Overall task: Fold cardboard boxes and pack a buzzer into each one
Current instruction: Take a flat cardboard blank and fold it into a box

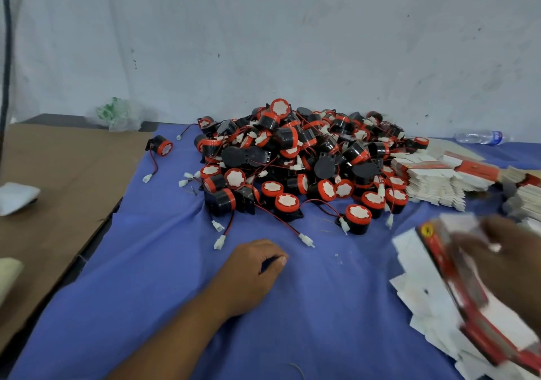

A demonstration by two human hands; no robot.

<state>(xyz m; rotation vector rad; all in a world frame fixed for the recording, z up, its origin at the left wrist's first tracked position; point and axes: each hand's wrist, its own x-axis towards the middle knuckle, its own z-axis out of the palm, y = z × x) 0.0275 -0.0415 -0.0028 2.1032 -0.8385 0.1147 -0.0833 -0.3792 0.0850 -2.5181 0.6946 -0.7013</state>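
Head view, pile of black and red buzzers [298, 160] at centre on a blue cloth [146, 262], left hand [254, 271] lower centre resting on the cloth, fingers loosely curled, holding nothing, blurred right hand [509, 259] lower right, fingers clamped on flat boxes [433, 286].

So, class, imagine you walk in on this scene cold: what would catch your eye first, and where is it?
First, the big heap of black-and-orange buzzers, red wires trailing, in the middle of the blue cloth. Next, the white-and-red flat cartons fanned at the lower right under the blurred right hand. The left hand rests on the cloth in front of the heap.
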